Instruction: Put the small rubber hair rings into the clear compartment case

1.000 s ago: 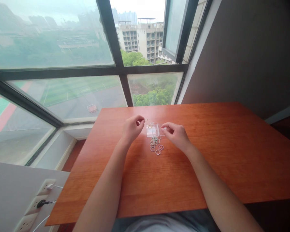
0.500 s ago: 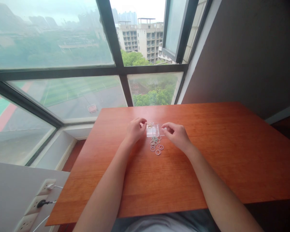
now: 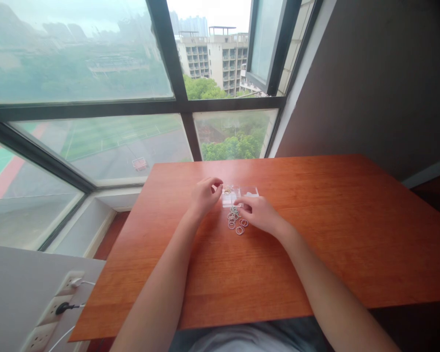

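Mid-desk, below the window: two hands working at a clear box and loose rings

Toward the far side of the wooden desk point(image 3: 315, 234), a clear box point(image 3: 226, 202) stands between the person's two hands, with a small cluster of loose rings point(image 3: 231, 218) lying just in front of it. Beside the box, on its right, is a clear flap or tray point(image 3: 254, 191). A few yellowish pieces point(image 3: 227, 190) lie in the box's rear left part.

The left hand point(image 3: 207, 196) is at the box's left edge, thumb and forefinger brought close together. The right hand point(image 3: 259, 213) reaches over the box's front right corner and the top of the cluster, fingers curled and thumb near the forefinger. Whether either one pinches a ring, I cannot tell.

The step in hand looks to be fine handling of rings at the box. The next move would call for a light fingertip grip on one ring's edge, since several overlap and neighbours could drag along.

The right fingers hide part of the box's front and perhaps some rings. How the flap joins the box is hard to make out through glare and clear plastic, and the rings are too small to count surely.
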The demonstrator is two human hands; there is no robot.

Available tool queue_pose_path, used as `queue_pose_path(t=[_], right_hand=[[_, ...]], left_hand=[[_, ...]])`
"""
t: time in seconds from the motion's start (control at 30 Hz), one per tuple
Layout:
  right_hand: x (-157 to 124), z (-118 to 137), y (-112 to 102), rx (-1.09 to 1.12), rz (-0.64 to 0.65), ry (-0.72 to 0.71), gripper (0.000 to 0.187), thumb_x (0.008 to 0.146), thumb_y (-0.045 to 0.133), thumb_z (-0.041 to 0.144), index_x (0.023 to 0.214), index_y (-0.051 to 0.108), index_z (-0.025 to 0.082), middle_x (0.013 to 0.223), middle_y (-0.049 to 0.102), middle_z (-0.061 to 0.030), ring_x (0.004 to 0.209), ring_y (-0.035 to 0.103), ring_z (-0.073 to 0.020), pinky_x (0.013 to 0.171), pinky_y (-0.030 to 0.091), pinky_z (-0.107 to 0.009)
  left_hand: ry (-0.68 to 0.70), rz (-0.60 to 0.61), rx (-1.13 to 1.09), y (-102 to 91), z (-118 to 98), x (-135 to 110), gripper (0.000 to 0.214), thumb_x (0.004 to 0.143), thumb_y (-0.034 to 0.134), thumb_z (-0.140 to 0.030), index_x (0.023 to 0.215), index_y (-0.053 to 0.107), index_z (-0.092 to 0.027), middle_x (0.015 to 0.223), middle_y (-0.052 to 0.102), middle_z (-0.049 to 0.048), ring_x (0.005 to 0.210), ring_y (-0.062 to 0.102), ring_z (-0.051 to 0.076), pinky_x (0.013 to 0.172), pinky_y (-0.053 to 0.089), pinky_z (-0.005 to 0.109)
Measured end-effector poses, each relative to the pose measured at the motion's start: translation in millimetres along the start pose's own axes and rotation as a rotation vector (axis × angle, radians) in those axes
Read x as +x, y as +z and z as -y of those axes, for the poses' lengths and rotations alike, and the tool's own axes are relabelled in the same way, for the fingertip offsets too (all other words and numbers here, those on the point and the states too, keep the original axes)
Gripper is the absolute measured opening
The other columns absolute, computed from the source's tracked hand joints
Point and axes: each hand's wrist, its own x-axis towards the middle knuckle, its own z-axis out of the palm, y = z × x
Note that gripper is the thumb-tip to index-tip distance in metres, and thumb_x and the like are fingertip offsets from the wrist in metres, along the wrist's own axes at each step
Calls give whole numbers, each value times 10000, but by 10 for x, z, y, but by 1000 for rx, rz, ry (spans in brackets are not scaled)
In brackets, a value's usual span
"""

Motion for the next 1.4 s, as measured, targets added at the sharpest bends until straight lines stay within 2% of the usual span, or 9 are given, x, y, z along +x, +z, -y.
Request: queue_pose_path(t=[0.1,0.17,0.27,0.47,0.57,0.67,0.87,1.1,1.4], right_hand=[[-21,68,67,-144,80,-12,297,838,535,209,1085,683,282,821,704,-13,717,603,-147,609,348,-234],[-30,92,72,-213,112,-7,264,845,533,217,1044,692,283,872,715,-22,766,616,-161,605,336,-240],[-32,79,33,-244,110,15,187,865,529,251,940,700,269,841,711,-17,758,615,-161,604,327,-242],[-30,14,-23,-249,116,43,134,855,568,289,829,689,240,759,690,-17,710,595,-150,573,305,-239],[-35,37,-16,-236,102,28,119,842,579,268,861,695,247,772,694,-11,699,591,-147,575,307,-241],[-44,82,9,-193,111,-10,167,830,565,210,914,703,251,783,701,-7,688,595,-139,590,325,-234],[-56,109,57,-83,159,-110,248,792,531,125,900,716,250,741,699,13,666,592,-124,623,352,-220],[-57,102,62,-116,157,-60,232,809,535,179,964,692,252,748,682,7,640,564,-122,591,318,-224],[-62,134,107,-135,192,-52,131,800,528,169,825,645,223,764,679,7,691,571,-125,604,311,-225]], left_hand=[[15,-8,-10,-3,-12,-2,125,828,552,-240,883,659,-205,825,687,15,633,579,121,630,458,242],[12,-8,-9,-5,-18,-2,124,826,554,-241,881,659,-207,821,685,14,635,578,122,628,458,243],[8,-4,-9,-8,-29,1,121,824,554,-238,874,659,-204,814,684,13,635,578,122,628,458,241],[-9,13,-5,0,-48,1,116,815,561,-230,861,663,-200,821,690,17,638,580,122,623,453,243],[0,9,-7,3,-50,-2,121,817,556,-230,859,666,-200,805,686,16,634,578,121,624,454,242],[0,11,-10,1,-53,-3,120,815,559,-232,859,665,-199,803,685,17,634,578,121,619,455,237],[-2,7,-19,-4,-57,-2,117,814,561,-223,859,668,-207,804,689,13,638,582,123,621,456,239],[6,13,-11,2,-47,-4,116,815,562,-222,864,666,-204,804,685,11,641,577,121,619,451,235],[13,21,-13,8,-36,-7,112,813,563,-220,859,664,-205,789,678,7,634,573,118,622,450,237]])
